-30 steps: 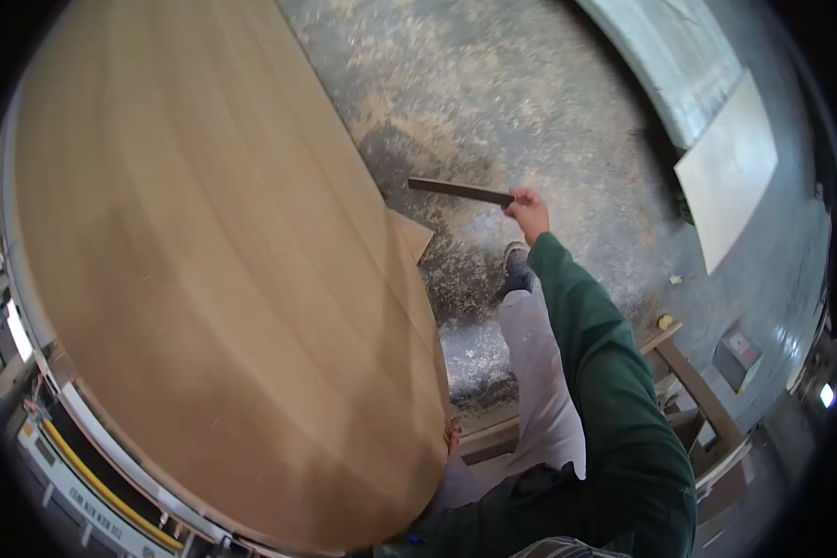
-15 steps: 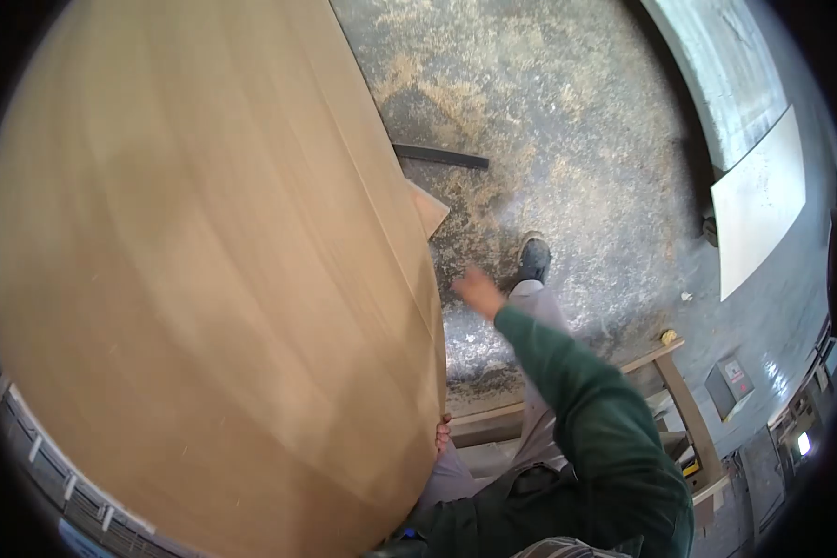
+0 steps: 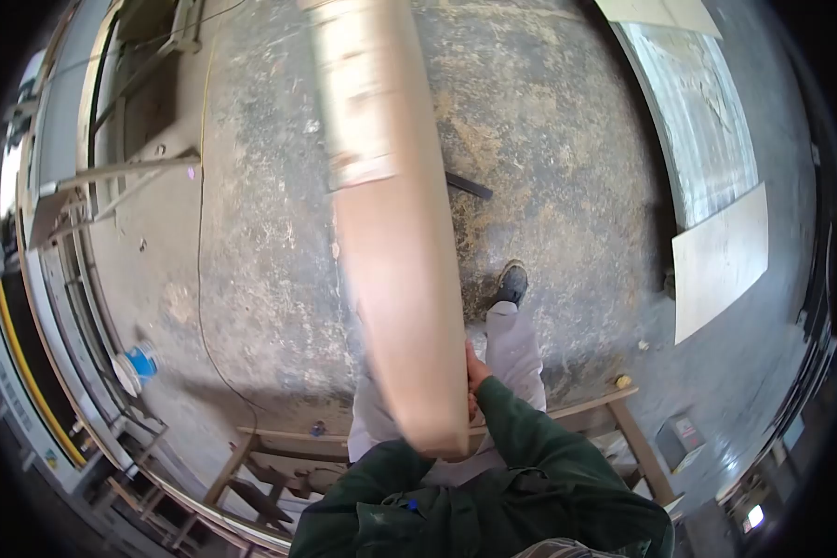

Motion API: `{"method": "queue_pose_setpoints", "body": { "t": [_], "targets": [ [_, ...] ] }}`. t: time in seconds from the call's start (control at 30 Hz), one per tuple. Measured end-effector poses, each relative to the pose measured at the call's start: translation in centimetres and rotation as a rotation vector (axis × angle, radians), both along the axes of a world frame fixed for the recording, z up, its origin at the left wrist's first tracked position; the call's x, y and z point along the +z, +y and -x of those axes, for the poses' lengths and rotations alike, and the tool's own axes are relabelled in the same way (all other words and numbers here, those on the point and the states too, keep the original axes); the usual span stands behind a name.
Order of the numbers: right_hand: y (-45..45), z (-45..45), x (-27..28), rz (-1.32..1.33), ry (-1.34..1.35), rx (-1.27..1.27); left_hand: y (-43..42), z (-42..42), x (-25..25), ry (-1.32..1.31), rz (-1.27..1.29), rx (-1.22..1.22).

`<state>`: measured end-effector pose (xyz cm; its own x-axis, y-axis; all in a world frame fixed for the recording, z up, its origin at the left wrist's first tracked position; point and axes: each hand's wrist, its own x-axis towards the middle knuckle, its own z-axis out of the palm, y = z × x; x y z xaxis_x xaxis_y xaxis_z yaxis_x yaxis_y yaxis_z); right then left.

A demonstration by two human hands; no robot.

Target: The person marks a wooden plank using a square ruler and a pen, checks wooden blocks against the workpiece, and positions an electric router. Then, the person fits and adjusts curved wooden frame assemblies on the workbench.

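A large wooden panel (image 3: 400, 270) stands steeply tilted in front of me, seen narrow and smeared by motion. Its far part shows a paler, patchy stretch. At the panel's right side, near my body, my right hand (image 3: 477, 367) holds on, its fingers partly hidden behind the wood. Just below it, a few curled fingers of my left hand (image 3: 472, 406) show at the same side; the rest of that hand and the left forearm are covered by the panel.
A dark strip (image 3: 469, 185) lies on the worn floor beyond the panel. Behind my legs is a low wooden frame (image 3: 577, 406). To the right are a white sheet (image 3: 724, 260) and a long pale slab (image 3: 697, 121); leftward, a blue-and-white bucket (image 3: 136, 368) and a cable (image 3: 201, 279).
The panel has swung from broad face-on to a steep, narrow view, uncovering the floor at left. My right hand has moved from free air onto the panel's side.
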<state>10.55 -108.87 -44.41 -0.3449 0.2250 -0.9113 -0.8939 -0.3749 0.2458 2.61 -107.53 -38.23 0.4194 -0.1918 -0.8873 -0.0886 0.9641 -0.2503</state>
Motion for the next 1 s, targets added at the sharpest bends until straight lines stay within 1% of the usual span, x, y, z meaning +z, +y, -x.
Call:
{"method": "queue_pose_setpoints", "body": {
  "t": [0.03, 0.1, 0.13, 0.17, 0.2, 0.23, 0.27, 0.37, 0.4, 0.47, 0.5, 0.57, 0.6, 0.67, 0.73, 0.77, 0.8, 0.83, 0.87, 0.9, 0.93, 0.97, 1.0],
  "targets": [
    [0.2, -0.6, 0.2, -0.01, -0.068, 0.033, -0.6, -0.3, 0.0, -0.003, 0.004, 0.028],
    [-2.0, -0.1, 3.4, -0.04, -0.205, 0.105, -1.3, -1.5, -0.2, -0.011, 0.011, 0.088],
    [-3.0, -1.2, 4.7, -0.055, -0.27, 0.138, -1.7, -2.0, -0.2, -0.013, 0.017, 0.116],
    [-2.4, -6.6, 4.5, -0.071, -0.336, 0.166, -2.0, -2.6, -0.4, -0.016, 0.024, 0.139],
    [-2.9, -9.7, 5.2, -0.087, -0.401, 0.187, -2.2, -3.0, -0.5, -0.019, 0.032, 0.156],
    [-1.9, -11.9, 5.8, -0.098, -0.466, 0.206, -4.6, -3.3, -3.2, -0.022, 0.044, 0.169],
    [-0.1, -14.2, 6.1, -0.111, -0.533, 0.224, -1.8, -5.3, 0.5, 0.057, -0.002, 0.083],
    [4.5, -18.6, 7.9, -0.142, -0.73, 0.267, -2.7, -5.3, -0.9, 0.054, 0.089, 0.141],
    [4.0, -18.4, 9.6, -0.143, -0.787, 0.278, -3.9, -4.9, -1.3, 0.06, 0.108, 0.146],
    [3.1, -17.4, 13.6, -0.172, -0.92, 0.289, -5.3, -4.6, -3.0, 0.089, 0.021, 0.148],
    [2.4, -16.6, 16.0, -0.187, -0.988, 0.297, -5.4, -4.4, -2.9, 0.085, 0.028, 0.154],
    [1.2, -15.2, 21.1, -0.215, -1.13, 0.31, -5.1, -3.4, -2.7, -0.002, 0.326, 0.19],
    [1.4, -14.8, 23.5, -0.23, -1.202, 0.318, -5.2, -2.0, -3.8, -0.011, 0.333, 0.193],
    [3.3, -16.4, 26.7, -0.271, -1.337, 0.337, -4.5, 1.6, -6.1, -0.123, 0.111, -0.409],
    [7.1, -20.8, 28.3, -0.314, -1.47, 0.35, 0.2, 2.5, -7.5, 0.041, -0.111, -0.55],
    [10.0, -20.0, 29.0, -0.335, -1.538, 0.361, 2.5, 2.7, -8.9, 0.116, -0.323, -0.674],
    [13.3, -18.9, 32.2, -0.668, -1.584, 0.012, 4.7, 2.9, -11.2, 0.196, -0.541, -0.788],
    [17.2, -17.4, 35.1, -0.763, -1.667, 0.164, 4.7, 3.5, -17.5, 0.298, -0.913, -0.929],
    [18.3, -16.8, 35.7, -0.645, -1.829, 0.392, 9.8, 1.5, -16.2, 0.296, -0.914, -0.674],
    [19.0, -15.9, 35.2, -0.48, -1.987, 0.76, 15.5, -0.3, -14.2, 0.289, -0.838, -0.797],
    [18.5, -16.5, 36.0, -0.265, -2.186, 1.494, 16.9, -1.1, -18.4, 0.372, -1.001, -0.761],
    [18.2, -16.2, 34.2, -0.293, -2.272, 1.154, 17.6, -2.1, -22.7, 0.453, -1.161, -0.717],
    [18.1, -16.3, 34.7, -0.254, -2.221, 1.148, 20.8, -3.7, -23.7, 0.458, -1.093, -0.757]
  ]
}}
